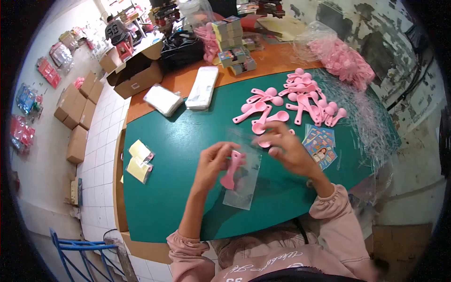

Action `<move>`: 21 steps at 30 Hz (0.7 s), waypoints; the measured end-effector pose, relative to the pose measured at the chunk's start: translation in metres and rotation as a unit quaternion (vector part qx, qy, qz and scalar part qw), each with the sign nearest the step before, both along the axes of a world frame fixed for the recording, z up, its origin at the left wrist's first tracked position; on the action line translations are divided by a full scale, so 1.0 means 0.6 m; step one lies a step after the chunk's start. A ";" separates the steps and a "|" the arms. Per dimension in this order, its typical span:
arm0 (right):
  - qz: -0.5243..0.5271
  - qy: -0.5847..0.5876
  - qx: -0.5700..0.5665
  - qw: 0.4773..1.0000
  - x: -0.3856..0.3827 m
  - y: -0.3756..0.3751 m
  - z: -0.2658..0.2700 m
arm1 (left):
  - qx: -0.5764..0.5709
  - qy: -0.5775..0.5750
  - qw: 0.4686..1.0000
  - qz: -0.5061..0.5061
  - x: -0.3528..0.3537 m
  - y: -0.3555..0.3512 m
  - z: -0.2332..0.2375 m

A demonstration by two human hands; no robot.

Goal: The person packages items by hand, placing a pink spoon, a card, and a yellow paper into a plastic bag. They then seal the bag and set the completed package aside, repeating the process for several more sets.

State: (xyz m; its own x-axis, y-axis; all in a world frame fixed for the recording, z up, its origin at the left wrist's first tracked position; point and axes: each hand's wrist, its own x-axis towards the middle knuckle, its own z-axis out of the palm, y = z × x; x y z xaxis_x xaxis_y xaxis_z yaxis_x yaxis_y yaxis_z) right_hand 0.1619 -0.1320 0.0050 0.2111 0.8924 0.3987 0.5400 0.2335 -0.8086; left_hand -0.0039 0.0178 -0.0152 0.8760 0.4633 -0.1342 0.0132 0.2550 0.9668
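My left hand [217,162] pinches the top of a clear plastic bag [244,187] over the green table. A pink spoon [229,176] shows at the bag, its bowl end downward; whether it is fully inside I cannot tell. My right hand [287,148] is raised to the right of the bag, fingers bent and slightly blurred, close to a pink scoop [264,142]. Beyond it lies a loose pile of pink spoons [305,101]. Colourful printed cards [321,146] rest beside my right wrist.
Two packed bags with yellow cards [139,162] lie at the left. White stacks [202,88], bundled card stacks [231,42] and a pink bagged heap [345,61] stand at the back. Shredded plastic [371,127] covers the right edge. A seated person [116,32] is far off.
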 end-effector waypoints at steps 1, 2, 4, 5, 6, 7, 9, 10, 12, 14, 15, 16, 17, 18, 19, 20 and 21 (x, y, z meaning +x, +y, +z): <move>-0.084 -0.130 0.007 0.988 0.024 -0.022 0.014 | 0.032 -0.002 0.999 0.019 -0.005 0.006 0.011; -0.169 -0.119 -0.072 0.976 0.046 -0.057 0.012 | 0.064 -0.004 0.997 0.041 -0.011 0.015 0.018; -0.334 -0.161 -0.206 0.905 0.081 -0.125 -0.009 | 0.073 -0.015 0.997 0.034 -0.026 0.030 0.022; -0.414 -0.216 -0.262 0.845 0.088 -0.152 -0.032 | 0.072 -0.019 0.997 0.020 -0.029 0.034 0.022; -0.417 -0.219 -0.262 0.842 0.096 -0.164 -0.047 | 0.070 -0.023 0.997 0.005 -0.027 0.035 0.021; -0.423 -0.214 -0.263 0.841 0.103 -0.175 -0.062 | 0.067 -0.027 0.997 0.003 -0.024 0.032 0.018; -0.424 -0.207 -0.267 0.840 0.111 -0.188 -0.072 | 0.062 -0.069 0.995 -0.049 -0.026 0.029 0.009; -0.445 -0.192 -0.248 0.838 0.115 -0.187 -0.074 | 0.063 -0.088 0.991 -0.073 -0.029 0.031 0.009; -0.461 -0.180 -0.224 0.839 0.110 -0.171 -0.060 | 0.073 -0.075 0.992 -0.074 -0.030 0.028 0.013; -0.489 -0.282 -0.265 0.781 0.095 -0.153 -0.027 | 0.081 -0.062 0.992 -0.069 -0.028 0.024 0.018; -0.484 -0.285 -0.263 0.784 0.085 -0.138 -0.010 | 0.085 -0.058 0.991 -0.084 -0.026 0.021 0.019; -0.469 -0.287 -0.223 0.805 0.072 -0.123 0.004 | 0.088 -0.052 0.990 -0.102 -0.024 0.018 0.019; -0.456 -0.285 -0.183 0.823 0.066 -0.115 0.012 | 0.085 -0.058 0.987 -0.125 -0.022 0.017 0.016; -0.456 -0.281 -0.184 0.824 0.071 -0.111 0.016 | 0.086 -0.054 0.987 -0.126 -0.020 0.013 0.019; -0.435 -0.289 -0.244 0.817 0.079 -0.105 0.020 | 0.093 -0.030 0.987 -0.126 -0.020 0.008 0.024; -0.411 -0.296 -0.303 0.807 0.084 -0.103 0.020 | 0.100 -0.008 0.987 -0.126 -0.019 0.006 0.026; -0.412 -0.294 -0.302 0.808 0.089 -0.104 0.015 | 0.105 -0.013 0.987 -0.120 -0.018 0.005 0.025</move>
